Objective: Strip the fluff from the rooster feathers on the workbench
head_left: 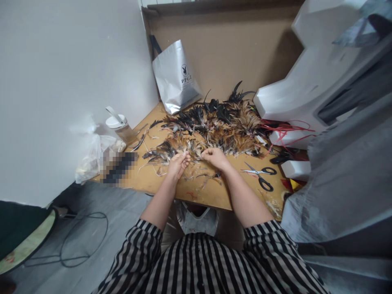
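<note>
Both hands work at the near edge of a row of brown and black feathers (235, 141) on the wooden table. My left hand (178, 165) is closed in a pinch, palm partly turned up, with pale feather ends at its fingertips. A short gap to the right, my right hand (216, 158) pinches with thumb and forefinger beside the light feathers; what lies between those fingertips is too small to make out. Behind this row lies a darker heap of feathers (199, 116). Open scissors (261, 174) with black handles rest to the right of my right forearm.
A silver bag (176, 77) leans against the back board. At the left stand a lidded container (118, 124) and a clear plastic bag (98, 153). Red cords (286, 130) lie by the white sewing machine (290, 90) at right. Grey cloth (346, 171) hangs there.
</note>
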`<state>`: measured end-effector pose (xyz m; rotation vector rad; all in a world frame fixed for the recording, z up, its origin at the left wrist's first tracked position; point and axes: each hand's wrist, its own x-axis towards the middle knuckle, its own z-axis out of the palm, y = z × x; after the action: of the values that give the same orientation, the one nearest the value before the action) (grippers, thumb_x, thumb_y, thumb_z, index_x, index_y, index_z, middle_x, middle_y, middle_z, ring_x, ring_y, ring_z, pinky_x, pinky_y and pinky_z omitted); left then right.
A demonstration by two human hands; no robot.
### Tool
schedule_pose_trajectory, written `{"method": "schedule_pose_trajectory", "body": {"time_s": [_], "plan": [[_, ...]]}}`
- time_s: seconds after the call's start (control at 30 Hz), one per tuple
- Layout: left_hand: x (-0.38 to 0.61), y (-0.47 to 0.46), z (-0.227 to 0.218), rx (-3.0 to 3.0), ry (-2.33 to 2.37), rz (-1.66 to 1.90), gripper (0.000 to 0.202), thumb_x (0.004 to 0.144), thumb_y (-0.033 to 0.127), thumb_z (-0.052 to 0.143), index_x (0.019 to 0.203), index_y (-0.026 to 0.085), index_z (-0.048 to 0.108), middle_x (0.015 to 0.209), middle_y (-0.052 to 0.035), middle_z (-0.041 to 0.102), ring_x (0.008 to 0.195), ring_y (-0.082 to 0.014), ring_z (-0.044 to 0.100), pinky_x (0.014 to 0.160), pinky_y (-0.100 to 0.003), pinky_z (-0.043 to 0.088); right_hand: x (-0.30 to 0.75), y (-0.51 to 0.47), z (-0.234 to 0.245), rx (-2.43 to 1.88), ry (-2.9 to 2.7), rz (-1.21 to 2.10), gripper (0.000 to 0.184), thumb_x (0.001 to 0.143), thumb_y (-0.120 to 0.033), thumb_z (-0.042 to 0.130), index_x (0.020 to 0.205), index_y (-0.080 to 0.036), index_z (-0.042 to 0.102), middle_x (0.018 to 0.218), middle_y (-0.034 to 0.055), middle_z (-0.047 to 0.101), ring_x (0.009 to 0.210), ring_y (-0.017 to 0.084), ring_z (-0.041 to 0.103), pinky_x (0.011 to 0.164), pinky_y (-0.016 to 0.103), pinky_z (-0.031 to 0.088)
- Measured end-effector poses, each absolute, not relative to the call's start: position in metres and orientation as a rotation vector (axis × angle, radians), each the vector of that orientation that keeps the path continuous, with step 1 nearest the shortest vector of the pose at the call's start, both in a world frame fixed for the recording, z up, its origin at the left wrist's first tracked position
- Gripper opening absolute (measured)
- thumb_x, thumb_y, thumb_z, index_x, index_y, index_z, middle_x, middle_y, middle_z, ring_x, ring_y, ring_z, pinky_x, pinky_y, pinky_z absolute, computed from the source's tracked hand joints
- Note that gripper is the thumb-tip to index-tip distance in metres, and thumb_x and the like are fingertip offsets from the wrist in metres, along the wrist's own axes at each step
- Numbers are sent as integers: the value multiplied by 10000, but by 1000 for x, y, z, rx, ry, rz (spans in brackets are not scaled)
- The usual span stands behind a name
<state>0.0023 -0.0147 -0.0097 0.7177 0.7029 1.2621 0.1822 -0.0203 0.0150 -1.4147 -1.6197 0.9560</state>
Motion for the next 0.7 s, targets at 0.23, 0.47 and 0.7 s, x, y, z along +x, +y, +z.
{"method": "schedule_pose_trajectory", "body": {"time_s": [0.23,0.47,0.7], "plan": [[4,-17,-12,804,784,1188,239,637,270,666,804,102,632,746,-76,654,600,-82,582,505,-162,414,175,-17,11,-1086,-1102,1416,231,556,-333,658,660,-135,600,628,15,611,417,36,393,378,168,263],[8,-18,-13,879,799,1156,291,639,307,660,832,91,624,846,-113,659,618,-91,592,516,-178,418,162,-19,7,-987,-1027,1434,254,556,-347,671,679,-141,587,528,-32,526,422,31,371,394,161,236],[9,-16,-14,889,794,1168,296,631,317,665,811,87,617,791,-101,656,595,-91,585,493,-172,407,155,-21,3,-1063,-1088,1394,267,574,-371,654,700,-145,584,439,-63,448,382,33,315,389,176,194]]}}
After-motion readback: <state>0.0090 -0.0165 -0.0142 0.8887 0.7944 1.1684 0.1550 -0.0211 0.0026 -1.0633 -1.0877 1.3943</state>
